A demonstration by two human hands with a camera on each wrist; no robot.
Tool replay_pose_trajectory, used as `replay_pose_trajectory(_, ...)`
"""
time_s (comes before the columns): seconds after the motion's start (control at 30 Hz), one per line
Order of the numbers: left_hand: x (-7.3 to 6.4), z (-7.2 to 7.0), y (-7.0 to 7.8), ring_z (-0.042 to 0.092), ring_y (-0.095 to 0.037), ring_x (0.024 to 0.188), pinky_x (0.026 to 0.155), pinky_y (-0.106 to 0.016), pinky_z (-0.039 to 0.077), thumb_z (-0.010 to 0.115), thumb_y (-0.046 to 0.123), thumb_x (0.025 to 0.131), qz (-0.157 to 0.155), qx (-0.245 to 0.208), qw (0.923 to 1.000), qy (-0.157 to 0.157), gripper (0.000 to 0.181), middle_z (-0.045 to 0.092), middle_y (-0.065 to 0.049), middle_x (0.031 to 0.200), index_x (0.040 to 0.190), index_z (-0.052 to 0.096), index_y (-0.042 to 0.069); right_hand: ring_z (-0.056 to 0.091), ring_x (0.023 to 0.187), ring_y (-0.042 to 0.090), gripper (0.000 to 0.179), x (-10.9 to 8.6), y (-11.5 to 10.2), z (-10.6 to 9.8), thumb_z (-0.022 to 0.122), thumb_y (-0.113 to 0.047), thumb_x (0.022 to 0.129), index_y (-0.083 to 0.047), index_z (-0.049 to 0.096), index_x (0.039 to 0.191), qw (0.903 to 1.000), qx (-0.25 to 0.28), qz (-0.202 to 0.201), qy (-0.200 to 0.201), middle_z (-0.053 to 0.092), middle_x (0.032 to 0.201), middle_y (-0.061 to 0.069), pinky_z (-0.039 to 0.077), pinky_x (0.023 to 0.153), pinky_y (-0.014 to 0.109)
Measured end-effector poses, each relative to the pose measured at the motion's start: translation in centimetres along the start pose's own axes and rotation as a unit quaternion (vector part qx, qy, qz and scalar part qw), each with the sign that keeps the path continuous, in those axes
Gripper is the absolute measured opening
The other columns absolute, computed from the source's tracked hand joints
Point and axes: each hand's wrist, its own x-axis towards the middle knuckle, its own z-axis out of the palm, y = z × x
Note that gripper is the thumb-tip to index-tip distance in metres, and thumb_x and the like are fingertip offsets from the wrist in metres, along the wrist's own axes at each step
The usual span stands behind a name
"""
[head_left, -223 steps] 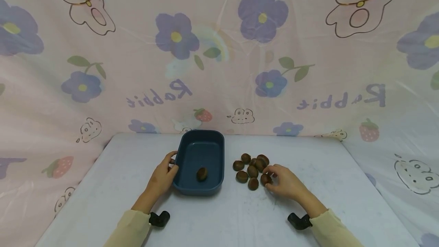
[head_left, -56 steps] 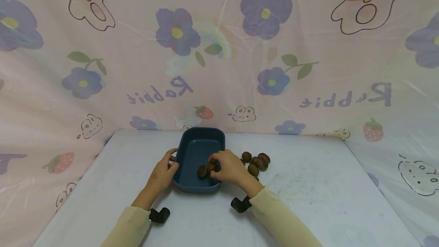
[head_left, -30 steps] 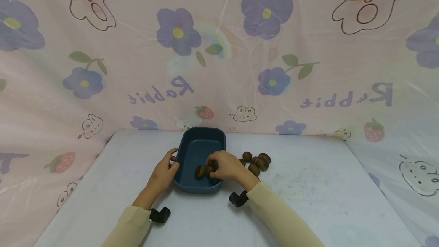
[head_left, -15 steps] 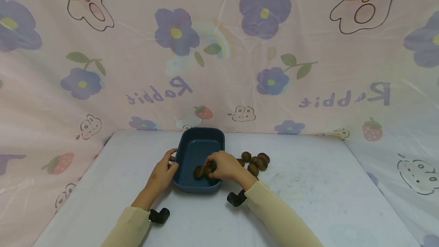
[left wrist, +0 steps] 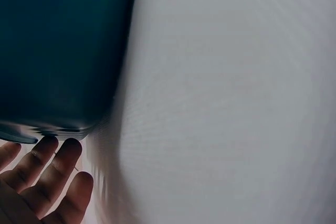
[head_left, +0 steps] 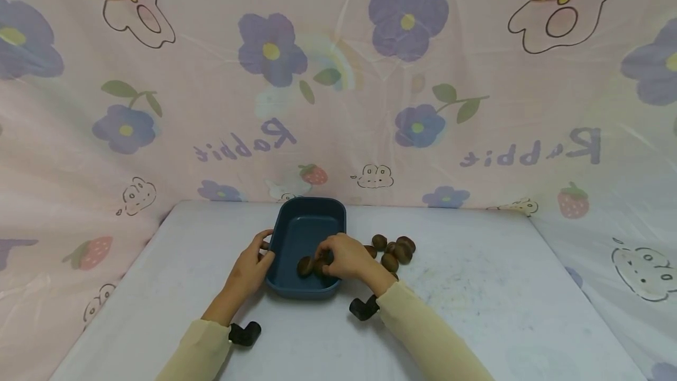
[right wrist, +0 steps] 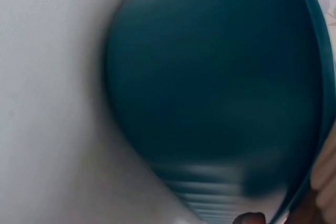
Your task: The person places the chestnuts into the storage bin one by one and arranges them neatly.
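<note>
A dark blue rectangular container [head_left: 312, 231] stands on the white table. My left hand [head_left: 248, 269] rests against its left side, fingertips and thumb on the outer wall. In the left wrist view, spread fingers [left wrist: 55, 182] lie right at that wall [left wrist: 58, 51]. My right hand [head_left: 346, 256] reaches over the right rim and pinches a brown chestnut [head_left: 319, 268] low inside the container. Another chestnut [head_left: 305, 266] lies just left of it. The right wrist view shows mostly the container's outer wall [right wrist: 210, 77]; the held chestnut is largely hidden there.
To the right of the container, several chestnuts [head_left: 403, 253] lie in a loose cluster on the table [head_left: 502, 287]; my right forearm partly covers them. Behind the table hangs a patterned cloth [head_left: 359, 116] with flowers and rabbits.
My right hand has moved left from the cluster into the container, and fewer chestnuts show on the table. Over the last second the two chestnuts inside shifted slightly left. The left hand stays put.
</note>
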Motion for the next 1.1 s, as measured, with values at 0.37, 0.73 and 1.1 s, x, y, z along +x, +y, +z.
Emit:
replay_pose_trajectory(0.37, -0.1, 0.0, 0.0, 0.059, -0.017, 0.087, 0.078, -0.035, 0.046, 0.046, 0.018, 0.093, 0.004, 0.001, 1.0, 0.006, 0.051, 0.059, -0.01, 0.118, 0.144, 0.039, 0.019, 0.058, 0.094, 0.019, 0.022, -0.3, 0.5, 0.2, 0.071, -0.017, 0.081, -0.019, 0.071, 0.103, 0.9966, 0.061, -0.043, 0.036, 0.065, 0.101, -0.002, 0.047, 0.082, 0.03)
replay_pose_trajectory(0.73, 0.1, -0.3, 0.1, 0.06, -0.016, 0.086, 0.078, -0.035, 0.047, 0.046, 0.019, 0.095, 0.008, 0.006, 0.9999, -0.003, 0.051, 0.059, -0.009, 0.117, 0.144, 0.039, 0.019, 0.056, 0.08, 0.018, 0.024, -1.4, 0.7, -1.3, 0.07, -0.014, 0.083, -0.014, 0.07, 0.107, 0.9889, 0.11, -0.055, 0.083, 0.067, 0.104, 0.003, 0.044, 0.069, 0.025)
replay_pose_trajectory(1.1, 0.3, -0.7, 0.3, 0.062, -0.014, 0.084, 0.07, -0.031, 0.047, 0.051, 0.022, 0.093, -0.002, 0.024, 0.9997, 0.006, 0.047, 0.063, -0.006, 0.114, 0.14, 0.045, 0.022, 0.059, 0.087, 0.018, 0.024, -3.5, 1.7, -2.9, 0.071, -0.016, 0.082, -0.017, 0.07, 0.106, 0.9898, 0.095, -0.031, 0.101, 0.067, 0.102, -0.003, 0.047, 0.073, 0.028)
